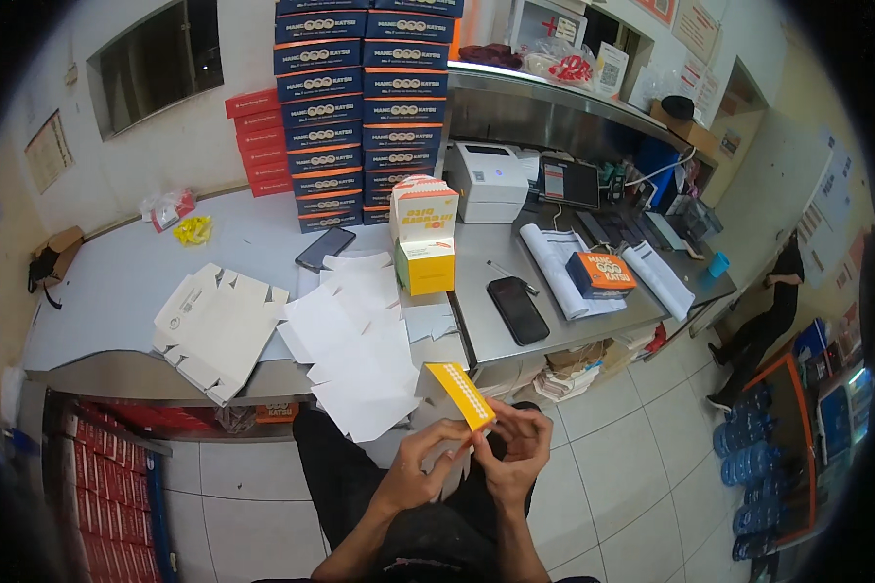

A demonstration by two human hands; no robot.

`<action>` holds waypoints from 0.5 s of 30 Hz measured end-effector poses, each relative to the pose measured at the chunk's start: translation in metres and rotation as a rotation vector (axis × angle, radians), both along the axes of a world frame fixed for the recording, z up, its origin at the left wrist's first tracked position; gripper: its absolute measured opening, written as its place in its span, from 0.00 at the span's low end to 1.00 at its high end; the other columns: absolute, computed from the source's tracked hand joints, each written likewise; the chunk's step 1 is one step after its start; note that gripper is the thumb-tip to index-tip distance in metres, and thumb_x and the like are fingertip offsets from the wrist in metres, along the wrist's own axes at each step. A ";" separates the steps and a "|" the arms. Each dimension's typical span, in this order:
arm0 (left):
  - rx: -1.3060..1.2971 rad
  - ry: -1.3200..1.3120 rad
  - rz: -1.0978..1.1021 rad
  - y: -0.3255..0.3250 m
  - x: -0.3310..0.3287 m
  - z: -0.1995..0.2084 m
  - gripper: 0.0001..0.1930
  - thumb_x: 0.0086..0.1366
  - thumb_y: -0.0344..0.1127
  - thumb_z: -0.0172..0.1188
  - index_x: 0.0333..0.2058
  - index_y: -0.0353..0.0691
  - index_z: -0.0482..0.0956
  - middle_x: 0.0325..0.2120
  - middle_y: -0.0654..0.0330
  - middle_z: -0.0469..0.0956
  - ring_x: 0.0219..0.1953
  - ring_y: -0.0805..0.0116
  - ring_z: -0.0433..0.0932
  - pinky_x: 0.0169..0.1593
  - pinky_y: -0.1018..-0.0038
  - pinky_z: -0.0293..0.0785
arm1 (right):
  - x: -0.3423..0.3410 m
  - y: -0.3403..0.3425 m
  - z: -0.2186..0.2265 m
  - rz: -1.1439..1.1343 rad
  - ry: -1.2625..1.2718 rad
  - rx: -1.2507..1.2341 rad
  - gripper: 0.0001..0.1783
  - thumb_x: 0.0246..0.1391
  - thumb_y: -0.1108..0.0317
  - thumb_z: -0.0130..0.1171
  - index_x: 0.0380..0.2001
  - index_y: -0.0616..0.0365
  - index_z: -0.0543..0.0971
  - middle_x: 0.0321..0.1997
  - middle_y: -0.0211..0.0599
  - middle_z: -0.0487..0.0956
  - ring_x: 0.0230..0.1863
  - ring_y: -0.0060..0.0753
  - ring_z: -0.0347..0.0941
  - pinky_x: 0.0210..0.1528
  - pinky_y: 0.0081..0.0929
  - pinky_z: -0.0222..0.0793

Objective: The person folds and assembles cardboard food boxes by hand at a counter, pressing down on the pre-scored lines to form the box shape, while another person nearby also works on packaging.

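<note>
Above my lap, a small yellow carton (462, 395) with a white-and-orange pattern along one face is tilted away from me. My left hand (420, 468) pinches its near end from the left. The fingers of my right hand (512, 455) are closed on that same end from the right; the exact grip of the fingertips is partly hidden. Beyond my hands, white flat carton blanks (360, 355) lie overlapping and stick out over the table's near edge. Behind them stands a folded yellow-and-white carton (428, 267) with a raised patterned back.
A beige flat box blank (219, 325) lies at left. Tall stacks of navy boxes (326, 136) and red boxes (262, 146) rise at the back. Rightward are a dark phone (517, 311), an orange-and-navy box (600, 275) and a white printer (491, 185). Someone in dark clothes (773, 311) stands far right.
</note>
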State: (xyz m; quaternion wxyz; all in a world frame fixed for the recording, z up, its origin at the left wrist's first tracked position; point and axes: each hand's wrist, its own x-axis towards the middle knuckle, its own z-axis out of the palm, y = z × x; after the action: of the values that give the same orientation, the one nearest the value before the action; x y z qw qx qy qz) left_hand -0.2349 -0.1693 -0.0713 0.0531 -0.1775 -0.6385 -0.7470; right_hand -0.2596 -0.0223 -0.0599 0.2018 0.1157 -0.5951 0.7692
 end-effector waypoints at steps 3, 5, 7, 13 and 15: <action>-0.250 0.140 -0.002 -0.002 0.002 0.007 0.18 0.60 0.20 0.54 0.50 0.33 0.74 0.51 0.50 0.75 0.55 0.57 0.74 0.60 0.63 0.68 | 0.005 0.006 0.003 0.222 -0.064 0.123 0.23 0.43 0.82 0.70 0.42 0.62 0.71 0.52 0.58 0.76 0.54 0.40 0.75 0.54 0.30 0.73; -0.337 0.179 0.044 0.008 0.010 0.021 0.15 0.61 0.22 0.55 0.47 0.34 0.76 0.49 0.51 0.76 0.54 0.57 0.75 0.58 0.64 0.69 | 0.002 0.012 -0.008 0.096 -0.001 0.218 0.17 0.49 0.78 0.67 0.40 0.62 0.72 0.50 0.53 0.77 0.51 0.37 0.76 0.53 0.29 0.74; -0.332 0.195 0.115 0.027 0.016 0.028 0.13 0.62 0.24 0.55 0.46 0.35 0.77 0.48 0.53 0.78 0.51 0.57 0.77 0.57 0.65 0.71 | -0.004 0.032 -0.017 -0.132 0.056 0.228 0.13 0.53 0.76 0.65 0.41 0.62 0.74 0.49 0.50 0.78 0.48 0.35 0.77 0.51 0.29 0.75; -0.148 -0.254 -0.236 0.031 0.041 0.007 0.25 0.66 0.37 0.59 0.61 0.39 0.68 0.49 0.55 0.78 0.48 0.64 0.78 0.55 0.69 0.71 | -0.039 0.066 -0.037 -0.475 -0.182 -0.543 0.19 0.60 0.70 0.54 0.53 0.63 0.69 0.47 0.45 0.77 0.42 0.33 0.77 0.44 0.29 0.74; -0.148 -0.260 0.005 0.036 0.033 -0.022 0.35 0.65 0.43 0.62 0.65 0.37 0.58 0.54 0.49 0.73 0.53 0.60 0.75 0.56 0.66 0.71 | -0.041 0.046 -0.071 -0.277 -0.250 -0.484 0.23 0.60 0.69 0.54 0.57 0.64 0.66 0.48 0.45 0.77 0.41 0.33 0.77 0.43 0.29 0.74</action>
State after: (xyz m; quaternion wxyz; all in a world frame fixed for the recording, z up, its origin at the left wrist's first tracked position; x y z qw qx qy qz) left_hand -0.2021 -0.1334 -0.0932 -0.0414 -0.0813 -0.6939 -0.7143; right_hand -0.3005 0.0239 -0.1305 0.2518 -0.1134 -0.4248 0.8622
